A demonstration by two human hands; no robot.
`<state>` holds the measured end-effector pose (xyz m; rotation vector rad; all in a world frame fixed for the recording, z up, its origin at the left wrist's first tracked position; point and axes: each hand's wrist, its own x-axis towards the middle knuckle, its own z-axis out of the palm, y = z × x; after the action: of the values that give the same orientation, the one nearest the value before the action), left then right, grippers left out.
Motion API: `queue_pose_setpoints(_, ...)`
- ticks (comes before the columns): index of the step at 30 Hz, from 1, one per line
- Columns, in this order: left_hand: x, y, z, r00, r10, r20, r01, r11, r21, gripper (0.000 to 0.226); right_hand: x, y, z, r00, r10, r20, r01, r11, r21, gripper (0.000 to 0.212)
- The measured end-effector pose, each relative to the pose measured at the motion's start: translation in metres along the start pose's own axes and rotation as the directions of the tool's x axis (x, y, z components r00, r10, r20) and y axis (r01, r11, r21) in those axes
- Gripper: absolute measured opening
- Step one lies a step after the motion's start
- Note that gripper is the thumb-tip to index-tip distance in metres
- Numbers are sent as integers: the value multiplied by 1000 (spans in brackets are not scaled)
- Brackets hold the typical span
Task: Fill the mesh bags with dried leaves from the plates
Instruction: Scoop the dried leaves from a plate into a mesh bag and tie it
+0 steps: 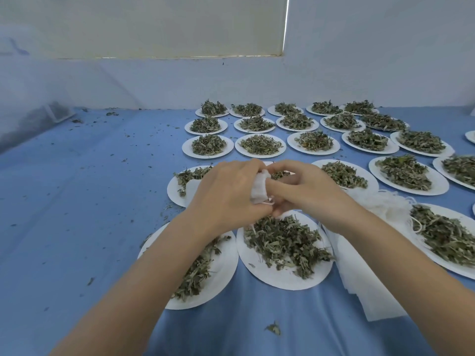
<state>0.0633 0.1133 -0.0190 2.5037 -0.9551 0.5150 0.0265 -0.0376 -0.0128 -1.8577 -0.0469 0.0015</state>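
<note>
**Both hands on one mesh bag above the leaf plates**

The left hand (pixel 226 194) was curled round a small white mesh bag (pixel 258 187), holding it bunched just above the near centre plate (pixel 280 278); the right hand (pixel 308 191) met it from the other side, its fingers (pixel 276 187) pinching at the bag's mouth, where a thin white drawstring (pixel 268 201) showed; whether any leaves were already inside the bag could not be told.

The near centre plate, white and round, carried a loose heap of dried leaves (pixel 285 242), green and crumpled; the plate to its left (pixel 221 276) lay partly under the left forearm, with a thinner scatter of leaves along its visible side; a further plate (pixel 176 191) behind the left hand held only a few leaves at its far rim.

To the right, a flat stack of empty mesh bags (pixel 365 286) lay on the blue tabletop (pixel 77 214), just beside the centre plate; a tangle of more bags with strings (pixel 385 204) lay behind it, touching a well-filled plate at the right edge (pixel 442 260).

Further back, rows of white plates (pixel 259 145) stood close together, each heaped with dried leaves; the farthest row lay near the pale wall (pixel 359 73); crumbs of leaf (pixel 273 328) were strewn over the tabletop, thickest on the left.
</note>
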Motion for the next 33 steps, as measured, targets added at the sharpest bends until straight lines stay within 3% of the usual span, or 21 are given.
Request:
queue_pose_setpoints(2,2,-4,-1,1000,-16,4,16,1000,-3,44,2,-2,-3,1000,20,11,-21,999,33,28)
queue_pose_setpoints(6,4,-11,0,999,-30,21,30,999,14,41,3,-3,-5,999,-11,-41,7,995,-96,30)
queue_pose_setpoints(10,4,-13,3,999,-22,31,20,996,82,44,2,-4,-5,994,-65,-83,59,995,-75,20)
queue_pose_setpoints(12,4,-13,5,999,-25,32,21,994,105,44,0,-5,-5,992,-115,-49,109,989,-99,17)
queue_pose_setpoints(18,6,-11,9,997,-47,68,41,996,85,44,0,-7,-2,958,-288,10,268,878,-395,18)
queue_pose_setpoints(22,6,-11,10,992,-41,123,38,999,31,44,3,-5,-2,927,-366,85,363,813,-456,18)
queue_pose_setpoints(24,7,-12,8,991,-45,128,47,999,-11,44,3,-4,-4,901,-429,62,416,815,-404,18)
queue_pose_setpoints(27,8,-14,2,987,-61,150,66,997,-31,46,4,-4,-10,889,-457,-9,450,877,-167,20)
queue_pose_setpoints(29,8,-13,2,986,-69,154,84,992,-90,47,5,-4,-11,898,-440,26,440,894,-78,19)
queue_pose_setpoints(33,8,-8,3,989,-54,136,74,986,-152,50,8,1,-4,920,-391,5,389,914,-118,19)
